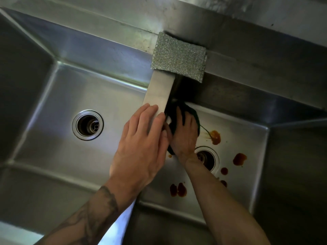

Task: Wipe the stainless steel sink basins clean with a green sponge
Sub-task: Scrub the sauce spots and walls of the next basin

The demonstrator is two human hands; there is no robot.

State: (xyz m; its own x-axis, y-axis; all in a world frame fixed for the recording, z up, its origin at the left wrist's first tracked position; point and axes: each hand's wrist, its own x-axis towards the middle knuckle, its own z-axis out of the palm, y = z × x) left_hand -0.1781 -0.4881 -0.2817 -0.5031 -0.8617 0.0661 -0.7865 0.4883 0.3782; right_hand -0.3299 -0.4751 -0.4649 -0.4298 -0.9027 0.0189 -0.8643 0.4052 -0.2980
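Note:
A double stainless steel sink fills the view. My right hand [184, 133] is down in the right basin [247, 138], pressing a dark green sponge [192, 114] against the basin's left wall, beside the divider [159, 92]. Fingers lie over the sponge and much of it is hidden. My left hand [143, 138] rests flat on the divider with straight fingers. Brown sauce stains [215, 137] dot the right basin floor around its drain [207, 158]. The left basin [53, 106] shows no stains.
A silver glittery scouring pad [178, 56] lies on the back rim where the divider meets it. The left basin's drain [88, 125] is open. A steel backsplash ledge [247, 18] runs along the top.

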